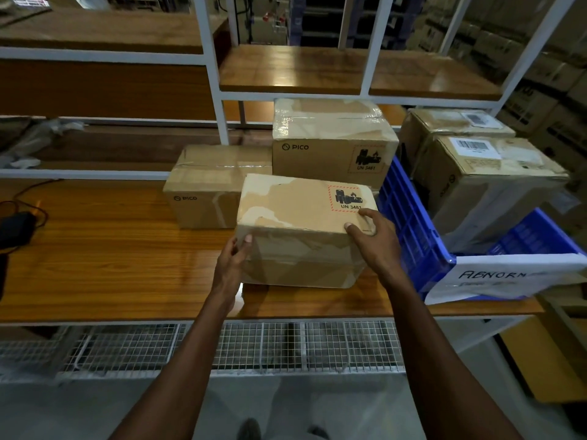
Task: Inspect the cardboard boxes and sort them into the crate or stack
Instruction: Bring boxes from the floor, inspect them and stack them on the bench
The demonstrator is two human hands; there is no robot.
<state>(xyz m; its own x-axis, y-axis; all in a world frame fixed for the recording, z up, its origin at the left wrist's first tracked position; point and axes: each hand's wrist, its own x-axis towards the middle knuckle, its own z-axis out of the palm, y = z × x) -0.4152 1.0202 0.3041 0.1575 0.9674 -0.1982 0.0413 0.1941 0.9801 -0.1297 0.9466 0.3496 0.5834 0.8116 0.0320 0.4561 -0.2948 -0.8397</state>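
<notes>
A cardboard box [298, 223] with a red-bordered UN 3481 label and torn, peeling surface paper rests near the front of the wooden table [111, 249]. My left hand [233, 260] grips its lower left corner. My right hand [373, 241] holds its upper right edge, fingers on the top face. Behind it stand a small PICO box [206, 185] and a taller PICO box [330, 141] wrapped in clear tape. To the right is a blue crate [409, 223] holding two labelled boxes [482, 182].
A white sheet [495, 276] reading "ABNORM..." hangs on the crate's front. A black device with cables [16, 230] lies at the table's left edge. White shelf uprights [217, 100] rise behind the boxes. A wire mesh shelf [222, 347] sits below the table.
</notes>
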